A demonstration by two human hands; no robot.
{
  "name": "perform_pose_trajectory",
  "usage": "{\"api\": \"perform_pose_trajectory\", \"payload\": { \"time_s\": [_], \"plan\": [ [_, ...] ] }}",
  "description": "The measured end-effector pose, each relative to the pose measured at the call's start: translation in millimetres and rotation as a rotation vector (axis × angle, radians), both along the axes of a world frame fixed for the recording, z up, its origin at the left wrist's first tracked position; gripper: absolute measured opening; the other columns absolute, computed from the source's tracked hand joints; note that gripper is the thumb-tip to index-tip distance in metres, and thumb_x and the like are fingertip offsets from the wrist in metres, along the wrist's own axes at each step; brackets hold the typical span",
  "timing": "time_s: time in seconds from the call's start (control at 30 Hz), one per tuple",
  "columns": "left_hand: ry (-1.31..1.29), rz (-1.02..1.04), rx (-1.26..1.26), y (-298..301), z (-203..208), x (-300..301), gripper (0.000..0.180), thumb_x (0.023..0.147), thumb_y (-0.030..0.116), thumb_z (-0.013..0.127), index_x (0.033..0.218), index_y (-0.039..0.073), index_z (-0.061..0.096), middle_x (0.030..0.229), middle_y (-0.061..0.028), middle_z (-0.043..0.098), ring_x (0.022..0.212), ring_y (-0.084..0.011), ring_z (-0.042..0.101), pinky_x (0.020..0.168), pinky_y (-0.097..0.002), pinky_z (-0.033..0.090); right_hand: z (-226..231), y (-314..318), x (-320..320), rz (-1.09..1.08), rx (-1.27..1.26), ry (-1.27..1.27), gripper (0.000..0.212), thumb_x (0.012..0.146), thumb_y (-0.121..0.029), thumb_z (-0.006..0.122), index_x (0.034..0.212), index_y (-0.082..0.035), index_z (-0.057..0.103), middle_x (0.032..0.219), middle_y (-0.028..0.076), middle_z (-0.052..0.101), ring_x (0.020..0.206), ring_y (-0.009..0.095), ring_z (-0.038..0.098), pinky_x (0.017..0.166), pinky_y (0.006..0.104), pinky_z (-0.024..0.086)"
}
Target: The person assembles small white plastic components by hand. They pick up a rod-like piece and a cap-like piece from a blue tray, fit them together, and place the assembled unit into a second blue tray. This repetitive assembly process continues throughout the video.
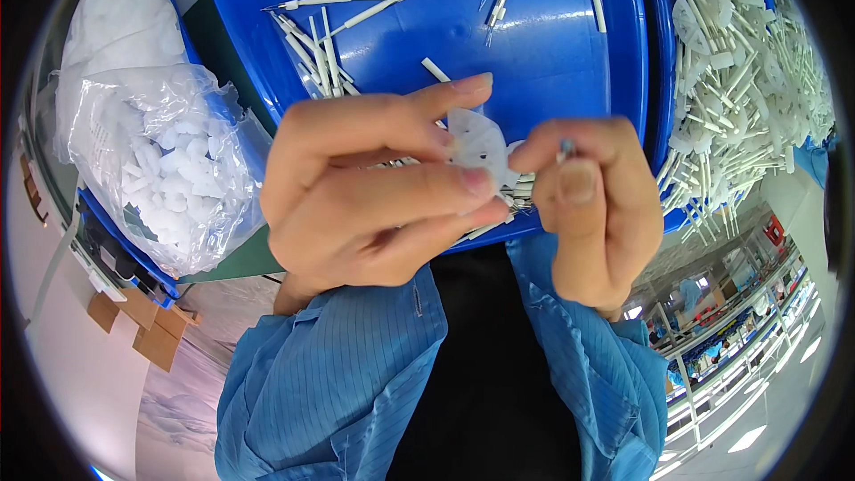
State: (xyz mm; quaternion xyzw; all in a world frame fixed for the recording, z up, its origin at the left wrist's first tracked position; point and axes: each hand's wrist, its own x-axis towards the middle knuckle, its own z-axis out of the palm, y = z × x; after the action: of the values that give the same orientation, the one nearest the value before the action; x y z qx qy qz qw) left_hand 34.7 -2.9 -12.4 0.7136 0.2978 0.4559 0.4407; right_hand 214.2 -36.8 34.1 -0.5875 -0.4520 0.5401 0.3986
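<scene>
Between the thumb and fingers of my left hand is a translucent white plastic disc with small holes in it. Close to the disc's right edge, my right hand is pinched, its thumb against the curled index finger. A small greyish tip shows at that pinch, too little of it to name. Both hands are raised over the near edge of a blue tray. White tubes with thin metal ends lie scattered in the tray, and more of them are partly hidden behind my hands.
On the left stands a clear plastic bag full of small white plastic pieces. A second blue bin at right is heaped with white tubes and discs. Cardboard pieces are at lower left, and shelving stands at lower right.
</scene>
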Motion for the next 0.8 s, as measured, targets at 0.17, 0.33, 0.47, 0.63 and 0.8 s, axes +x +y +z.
{"api": "perform_pose_trajectory", "payload": {
  "time_s": [0.17,0.33,0.47,0.63,0.8],
  "plan": [
    [-0.38,0.105,-0.516,-11,2,7,0.036,0.085,0.023,0.073,0.108,0.005,0.053,0.109,-0.0137,0.051,0.094,-0.0366,0.067,0.086,-0.0519,0.058,-5,-10,0,0.154,0.201,-0.151,0.023,0.099,-0.02,0.05,0.107,0.001,0.056,0.083,0.008,0.065,0.068,0.016,0.063,0.064,0.0246,0.049],
    [-0.499,0.169,-0.622,-11,0,10,0.034,0.088,0.025,0.07,0.108,0.004,0.052,0.11,-0.0148,0.052,0.095,-0.0356,0.067,0.085,-0.05,0.059,-3,-3,-11,0.23,0.226,-0.386,0.012,0.094,-0.006,0.055,0.104,0.0,0.057,0.09,0.014,0.069,0.072,0.025,0.07,0.063,0.03,0.054],
    [-0.461,0.154,-0.599,-8,1,9,0.032,0.089,0.023,0.068,0.105,0.001,0.051,0.106,-0.0163,0.051,0.095,-0.0355,0.067,0.087,-0.0481,0.058,-8,-8,-14,0.137,0.255,-0.412,0.012,0.088,-0.006,0.064,0.095,0.0,0.056,0.076,0.008,0.064,0.057,0.02,0.064,0.048,0.0285,0.049],
    [-0.436,0.171,-0.568,-9,1,11,0.03,0.088,0.019,0.067,0.103,-0.001,0.052,0.104,-0.017,0.051,0.095,-0.035,0.066,0.088,-0.0458,0.057,-6,-4,-12,0.229,0.323,-0.469,0.01,0.086,-0.004,0.066,0.088,-0.001,0.056,0.063,0.006,0.057,0.047,0.016,0.058,0.042,0.0281,0.044],
    [-0.522,0.066,-0.504,-5,-6,7,0.025,0.085,0.001,0.063,0.107,-0.007,0.053,0.106,-0.0192,0.052,0.099,-0.0286,0.063,0.095,-0.0533,0.05,2,-4,-8,0.246,0.163,-0.355,0.005,0.087,0.0,0.063,0.085,-0.001,0.059,0.061,0.007,0.058,0.046,0.012,0.057,0.045,0.0246,0.041]
  ]
}}
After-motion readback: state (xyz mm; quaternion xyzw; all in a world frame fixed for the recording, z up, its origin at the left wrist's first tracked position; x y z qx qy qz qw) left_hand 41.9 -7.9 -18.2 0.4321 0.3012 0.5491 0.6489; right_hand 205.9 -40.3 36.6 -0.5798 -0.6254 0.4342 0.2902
